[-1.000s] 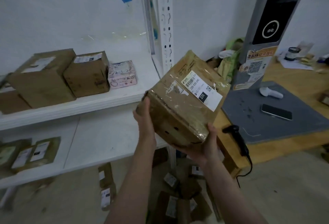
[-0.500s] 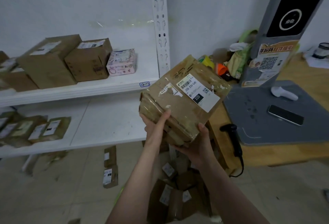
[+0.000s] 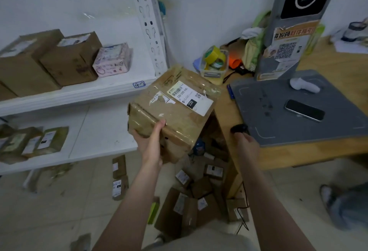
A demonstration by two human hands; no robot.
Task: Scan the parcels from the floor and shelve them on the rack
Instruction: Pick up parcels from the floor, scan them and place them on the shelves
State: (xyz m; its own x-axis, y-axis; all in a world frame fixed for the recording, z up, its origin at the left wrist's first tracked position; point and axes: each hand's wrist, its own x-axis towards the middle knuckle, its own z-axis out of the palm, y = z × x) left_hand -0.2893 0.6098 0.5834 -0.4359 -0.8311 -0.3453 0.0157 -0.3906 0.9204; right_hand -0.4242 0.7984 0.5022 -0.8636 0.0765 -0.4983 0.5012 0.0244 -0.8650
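"220-220-C40" and "220" on the parcel label [image 3: 189, 98]; handwritten "4-2" on the shelf-edge tag [image 3: 139, 84].

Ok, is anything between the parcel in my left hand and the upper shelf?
Nothing visible. The parcel in the left hand faces bare upper shelf right of the pink box.

A grey mat [image 3: 278, 115] is laid on a wooden desk [image 3: 338, 61]. A dark phone [image 3: 304, 110] is seen lying flat on the mat, and a white handheld device [image 3: 304, 85] is laid near the mat's far edge. At that far edge a grey tower [image 3: 294, 11] is stood, with a QR-code poster [image 3: 286, 49] stuck on it. Beyond the mat's far left corner a clear tub [image 3: 214, 71] of tape rolls is set, with an orange cup [image 3: 235, 62] beside it.
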